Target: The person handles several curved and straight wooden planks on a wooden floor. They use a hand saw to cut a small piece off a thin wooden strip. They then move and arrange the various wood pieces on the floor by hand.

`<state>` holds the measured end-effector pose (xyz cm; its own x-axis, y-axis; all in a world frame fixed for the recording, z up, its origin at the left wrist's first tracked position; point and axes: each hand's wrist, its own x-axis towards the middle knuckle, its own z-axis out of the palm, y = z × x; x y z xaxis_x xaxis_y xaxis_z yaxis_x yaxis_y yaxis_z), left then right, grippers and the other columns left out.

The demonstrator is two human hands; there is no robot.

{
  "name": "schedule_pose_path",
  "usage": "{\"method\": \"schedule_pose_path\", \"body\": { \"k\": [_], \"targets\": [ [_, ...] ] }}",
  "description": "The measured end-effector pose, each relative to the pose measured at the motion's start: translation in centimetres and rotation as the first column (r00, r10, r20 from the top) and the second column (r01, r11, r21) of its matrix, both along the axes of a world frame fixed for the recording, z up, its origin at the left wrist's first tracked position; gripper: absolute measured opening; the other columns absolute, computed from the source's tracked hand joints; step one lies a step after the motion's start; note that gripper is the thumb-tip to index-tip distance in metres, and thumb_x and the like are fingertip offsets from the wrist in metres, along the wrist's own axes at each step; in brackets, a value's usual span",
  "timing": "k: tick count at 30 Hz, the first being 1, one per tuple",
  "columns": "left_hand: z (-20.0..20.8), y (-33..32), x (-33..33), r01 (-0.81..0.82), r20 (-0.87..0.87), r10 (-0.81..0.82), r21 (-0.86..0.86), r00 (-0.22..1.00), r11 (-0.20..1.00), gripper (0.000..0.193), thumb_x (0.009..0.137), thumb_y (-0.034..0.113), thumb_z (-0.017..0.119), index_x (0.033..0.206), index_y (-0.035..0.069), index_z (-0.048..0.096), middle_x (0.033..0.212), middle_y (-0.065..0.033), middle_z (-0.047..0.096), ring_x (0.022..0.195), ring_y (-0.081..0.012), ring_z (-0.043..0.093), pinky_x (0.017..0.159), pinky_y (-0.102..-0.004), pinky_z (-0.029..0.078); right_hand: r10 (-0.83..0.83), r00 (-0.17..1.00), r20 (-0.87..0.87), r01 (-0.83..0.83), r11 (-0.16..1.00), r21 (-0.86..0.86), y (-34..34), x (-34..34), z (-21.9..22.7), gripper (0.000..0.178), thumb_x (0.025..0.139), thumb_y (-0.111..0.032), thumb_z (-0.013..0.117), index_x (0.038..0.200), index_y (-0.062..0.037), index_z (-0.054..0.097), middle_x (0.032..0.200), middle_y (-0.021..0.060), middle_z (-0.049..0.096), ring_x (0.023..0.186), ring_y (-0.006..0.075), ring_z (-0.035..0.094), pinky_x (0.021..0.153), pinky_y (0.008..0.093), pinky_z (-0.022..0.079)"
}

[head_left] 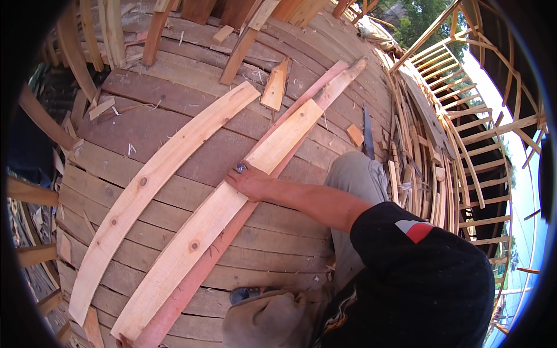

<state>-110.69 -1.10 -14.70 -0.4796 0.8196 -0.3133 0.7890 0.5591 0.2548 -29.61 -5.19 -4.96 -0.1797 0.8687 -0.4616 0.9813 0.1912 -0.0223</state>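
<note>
A long pale plank (194, 246) slants across the middle of the head view, over a reddish board (200, 272) that shows along its right side. My right hand (250, 181) is closed over the plank near its middle, fingers curled over the far edge; a small shiny blue-grey thing shows at the fingers. At the lower rim, a bit of my left hand (123, 341) shows on the near end of the plank, gripping it; most of that hand is cut off. A second, curved plank (143, 182) with knots lies to the left, untouched.
I am low on a wooden plank floor (261, 243). A handsaw (368, 132) lies past my knee, beside a small wood block (354, 135). Upright timbers (156, 35) stand along the far left. Stacked wood strips (420, 168) and a slatted frame (481, 151) border the right.
</note>
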Motion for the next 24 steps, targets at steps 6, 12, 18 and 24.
{"method": "schedule_pose_path", "body": {
  "k": [6,12,18,24],
  "targets": [
    [0.5,0.6,0.5,0.057,-0.162,-0.055,0.004,0.985,0.998,0.056,0.096,0.038,0.060,0.131,-0.006,0.051,0.106,-0.0199,0.066,0.093,-0.0335,0.064,0.079,-0.0433,0.049,0.000,1.000,0.006,0.000,0.998,0.064,-0.7,0.3,-1.2,0.076,0.065,-0.010,0.078,0.132,0.0036,0.045,0.131,0.0186,0.050,0.125,0.0332,0.051,0.111,0.0548,0.032],
    [3.0,3.6,2.2,0.348,-0.703,-0.226,0.032,0.674,0.937,0.058,0.096,0.037,0.060,0.133,-0.006,0.050,0.109,-0.0215,0.066,0.094,-0.0355,0.064,0.079,-0.0445,0.050,0.077,0.996,0.046,-0.066,0.976,-0.208,2.3,-0.8,3.2,0.089,0.068,-0.022,0.081,0.140,0.0058,0.037,0.139,0.0198,0.045,0.131,0.0334,0.047,0.111,0.0532,0.033],
    [9.2,7.7,34.1,0.790,-0.361,-0.704,0.318,0.612,0.524,0.057,0.096,0.021,0.060,0.143,-0.002,0.038,0.145,-0.0271,0.042,0.131,-0.0425,0.044,0.106,-0.0519,0.038,-0.065,0.970,-0.236,-0.063,0.864,-0.499,2.5,8.8,8.8,0.090,0.067,-0.037,0.086,0.134,0.0062,0.044,0.136,0.0235,0.050,0.122,0.0382,0.054,0.102,0.0469,0.044],
    [15.3,6.9,60.6,0.970,-0.204,-0.958,0.178,0.204,0.169,0.070,0.085,0.015,0.069,0.144,0.001,0.035,0.149,-0.0193,0.038,0.140,-0.0372,0.033,0.117,-0.0558,0.023,-0.492,0.871,0.020,0.491,0.866,-0.097,-11.0,28.6,9.2,0.050,0.086,-0.036,0.068,0.116,0.0024,0.058,0.119,0.0212,0.060,0.109,0.0365,0.062,0.092,0.0469,0.051]
  ]
}}
